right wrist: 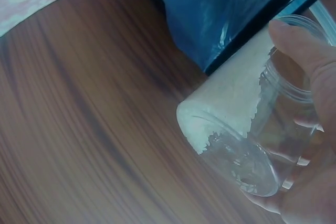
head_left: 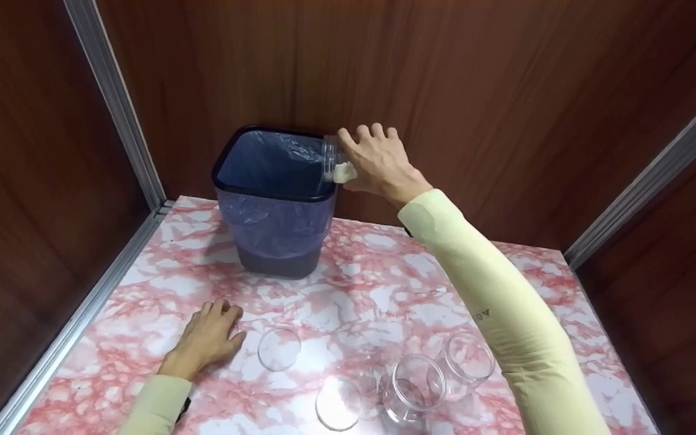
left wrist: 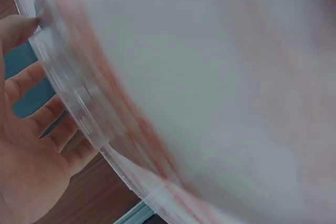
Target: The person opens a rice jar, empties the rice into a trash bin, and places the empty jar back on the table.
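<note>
My right hand point(head_left: 378, 163) grips a clear jar point(right wrist: 262, 166) tipped on its side, its threaded mouth over the right rim of a lined waste bin point(head_left: 278, 232). White powder point(right wrist: 223, 100) lies along the jar's lower wall, with a ragged edge, in the right wrist view. The bin has a dark rim and a bluish see-through bag folded over its outside. My left hand point(head_left: 206, 335) rests on the table with relaxed fingers, holding nothing. Just right of it lies a clear round lid point(head_left: 279, 349).
Two clear jars point(head_left: 415, 386) stand near the front, close under my right forearm. A second clear round lid point(head_left: 339, 403) lies left of them. The red-and-white marbled tabletop point(head_left: 203, 266) meets brown wood panels point(head_left: 475, 90) at the back and sides.
</note>
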Available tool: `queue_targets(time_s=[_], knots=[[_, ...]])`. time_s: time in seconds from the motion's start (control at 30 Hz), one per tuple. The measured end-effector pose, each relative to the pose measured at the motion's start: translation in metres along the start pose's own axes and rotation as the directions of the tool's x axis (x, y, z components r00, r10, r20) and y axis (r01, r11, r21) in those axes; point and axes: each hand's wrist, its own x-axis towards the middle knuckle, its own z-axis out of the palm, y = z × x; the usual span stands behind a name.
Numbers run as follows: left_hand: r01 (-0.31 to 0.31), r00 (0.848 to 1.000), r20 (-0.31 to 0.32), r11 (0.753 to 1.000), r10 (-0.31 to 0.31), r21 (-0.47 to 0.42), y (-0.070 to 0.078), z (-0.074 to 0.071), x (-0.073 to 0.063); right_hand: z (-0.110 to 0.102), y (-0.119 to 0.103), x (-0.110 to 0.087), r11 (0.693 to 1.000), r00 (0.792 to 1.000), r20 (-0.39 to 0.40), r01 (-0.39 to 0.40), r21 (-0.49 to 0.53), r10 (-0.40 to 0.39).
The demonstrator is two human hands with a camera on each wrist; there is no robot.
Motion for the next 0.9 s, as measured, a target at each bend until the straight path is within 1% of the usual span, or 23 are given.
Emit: queue_targets(time_s=[0.17, 0.27, 0.47, 0.6, 0.77, 0.9], knots=[[-0.012, 1.0, -0.002, 1.0, 0.012, -0.007, 0.0025, -0.0008, 0.003, -0.0012, 0.0006, 0.0002, 0.999, 1.0, -0.004, -0.012, -0.034, 0.012], [-0.014, 1.0, -0.007, 1.0, 0.014, -0.004, 0.003, -0.0014, 0.0024, -0.0011, -0.0005, 0.0005, 0.999, 1.0, -0.005, -0.01, -0.045, 0.01], [-0.008, 1.0, -0.002, 1.0, 0.008, -0.01, 0.0027, -0.0027, 0.0001, -0.0009, -0.0038, 0.0012, 0.998, 1.0, -0.03, -0.001, -0.071, -0.002], [-0.002, 1.0, 0.022, 1.0, 0.003, -0.024, 0.003, -0.0039, 0.0008, -0.0012, -0.004, 0.0002, 0.996, 0.999, -0.034, -0.006, -0.09, 0.003], [0.011, 0.999, 0.037, 1.0, -0.01, -0.023, 0.0034, -0.0043, 0.0011, -0.0019, -0.0055, 0.0009, 0.997, 0.999, -0.036, 0.002, -0.083, -0.005], [0.013, 0.999, 0.037, 1.0, -0.012, -0.022, 0.0039, -0.0046, 0.0003, -0.001, -0.0078, 0.0011, 0.996, 0.997, -0.068, 0.014, -0.09, -0.02]])
